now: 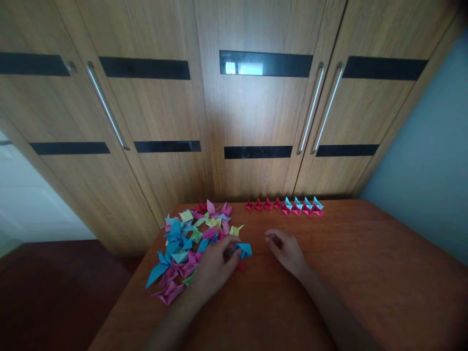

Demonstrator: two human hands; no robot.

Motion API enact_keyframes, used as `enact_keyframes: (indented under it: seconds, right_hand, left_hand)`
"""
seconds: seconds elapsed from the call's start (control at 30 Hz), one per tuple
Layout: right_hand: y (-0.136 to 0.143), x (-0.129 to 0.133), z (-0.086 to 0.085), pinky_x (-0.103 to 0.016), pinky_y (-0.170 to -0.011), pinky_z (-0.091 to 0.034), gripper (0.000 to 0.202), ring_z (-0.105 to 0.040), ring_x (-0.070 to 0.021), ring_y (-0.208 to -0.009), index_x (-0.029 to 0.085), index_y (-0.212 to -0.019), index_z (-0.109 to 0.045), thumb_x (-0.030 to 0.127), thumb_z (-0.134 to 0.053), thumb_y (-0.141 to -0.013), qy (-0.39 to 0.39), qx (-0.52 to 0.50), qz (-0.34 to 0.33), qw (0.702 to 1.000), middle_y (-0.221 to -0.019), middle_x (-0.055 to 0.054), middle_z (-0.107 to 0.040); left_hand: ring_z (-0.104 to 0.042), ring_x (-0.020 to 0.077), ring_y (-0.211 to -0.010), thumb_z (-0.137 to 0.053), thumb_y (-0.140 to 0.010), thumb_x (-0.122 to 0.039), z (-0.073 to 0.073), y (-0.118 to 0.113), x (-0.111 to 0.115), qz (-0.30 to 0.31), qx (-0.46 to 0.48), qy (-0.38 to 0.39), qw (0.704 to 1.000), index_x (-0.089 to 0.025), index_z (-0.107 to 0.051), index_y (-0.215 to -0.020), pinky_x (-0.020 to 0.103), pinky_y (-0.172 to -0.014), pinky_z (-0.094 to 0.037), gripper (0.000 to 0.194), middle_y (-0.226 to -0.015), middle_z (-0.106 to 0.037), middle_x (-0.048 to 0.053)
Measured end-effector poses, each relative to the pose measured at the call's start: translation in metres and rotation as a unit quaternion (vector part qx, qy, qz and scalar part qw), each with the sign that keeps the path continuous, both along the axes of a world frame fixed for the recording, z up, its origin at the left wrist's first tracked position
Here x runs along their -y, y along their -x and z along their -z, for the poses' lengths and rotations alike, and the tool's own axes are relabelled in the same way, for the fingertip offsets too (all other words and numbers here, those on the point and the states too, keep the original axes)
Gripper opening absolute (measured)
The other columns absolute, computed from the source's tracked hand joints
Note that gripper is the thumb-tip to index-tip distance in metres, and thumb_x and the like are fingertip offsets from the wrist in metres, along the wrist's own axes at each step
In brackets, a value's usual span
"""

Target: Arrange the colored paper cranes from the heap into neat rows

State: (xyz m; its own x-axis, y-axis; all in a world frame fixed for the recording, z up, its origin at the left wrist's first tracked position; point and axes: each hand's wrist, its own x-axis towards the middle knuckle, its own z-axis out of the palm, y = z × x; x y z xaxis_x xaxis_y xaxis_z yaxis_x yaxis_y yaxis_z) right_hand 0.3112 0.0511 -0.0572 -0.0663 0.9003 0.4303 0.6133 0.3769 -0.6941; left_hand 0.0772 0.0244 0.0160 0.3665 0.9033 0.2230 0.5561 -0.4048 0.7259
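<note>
My left hand (218,261) is closed, thumb and fingers pinching a blue origami piece (244,250) at the right edge of a loose heap. A bit of red folded paper (241,265) shows just under that hand. My right hand (287,251) hovers over the table a short way to the right, its fingers loosely curled with nothing visible in them. The heap of origami pieces (176,241) is mixed blue, pink, purple, green and yellow; several look like paper cranes. Part of it is hidden behind my left hand.
Along the table's back edge runs a row of red origami pieces (268,204), with light-blue ones (306,202) standing behind those on its right part. The brown wooden table (347,273) backs onto a wardrobe (256,117) with metal handles.
</note>
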Motion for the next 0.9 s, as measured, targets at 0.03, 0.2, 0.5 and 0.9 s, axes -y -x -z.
enact_keyframes:
  seconds: [0.03, 0.2, 0.5, 0.9]
  right_hand:
    - [0.005, 0.003, -0.001, -0.025, -0.068, -0.046, 0.016, -0.060, -0.0143, -0.072, 0.022, -0.095, -0.061, 0.026, -0.050, -0.083, -0.011, -0.018, -0.016, 1.000, -0.083, -0.002, -0.065]
    - [0.021, 0.017, -0.006, -0.025, -0.064, -0.048, 0.030, -0.058, -0.0131, -0.069, 0.025, -0.113, -0.056, 0.024, -0.051, -0.084, -0.041, -0.035, -0.092, 0.994, -0.088, -0.002, -0.064]
    - [0.023, 0.016, -0.013, -0.025, -0.070, -0.047, 0.018, -0.059, -0.0146, -0.077, 0.025, -0.102, -0.062, 0.027, -0.051, -0.088, -0.073, 0.025, -0.108, 0.991, -0.088, -0.003, -0.064]
    - [0.023, 0.014, -0.010, -0.024, -0.065, -0.048, 0.013, -0.060, -0.0135, -0.070, 0.024, -0.092, -0.066, 0.028, -0.055, -0.085, -0.003, -0.007, -0.092, 0.996, -0.083, -0.001, -0.068]
  left_hand:
    - [-0.059, 0.0141, -0.066, -0.048, -0.085, -0.024, 0.001, -0.004, -0.007, -0.004, 0.002, 0.002, 1.000, -0.019, -0.059, -0.098, 0.023, -0.061, -0.043, 0.017, -0.073, -0.064, -0.001]
    - [-0.058, 0.0147, -0.063, -0.051, -0.082, -0.025, 0.010, -0.018, -0.030, -0.012, -0.049, 0.007, 0.999, -0.018, -0.058, -0.083, 0.022, -0.056, -0.038, 0.010, -0.067, -0.062, -0.001]
    - [-0.060, 0.0153, -0.064, -0.050, -0.086, -0.032, 0.027, -0.024, -0.039, 0.043, 0.017, 0.055, 0.997, -0.017, -0.060, -0.083, 0.023, -0.056, -0.043, 0.018, -0.069, -0.065, 0.001]
    - [-0.062, 0.0154, -0.080, -0.052, -0.087, -0.031, 0.019, -0.009, -0.030, 0.041, 0.052, -0.026, 0.997, -0.022, -0.063, -0.095, 0.025, -0.071, -0.047, 0.016, -0.089, -0.068, 0.001]
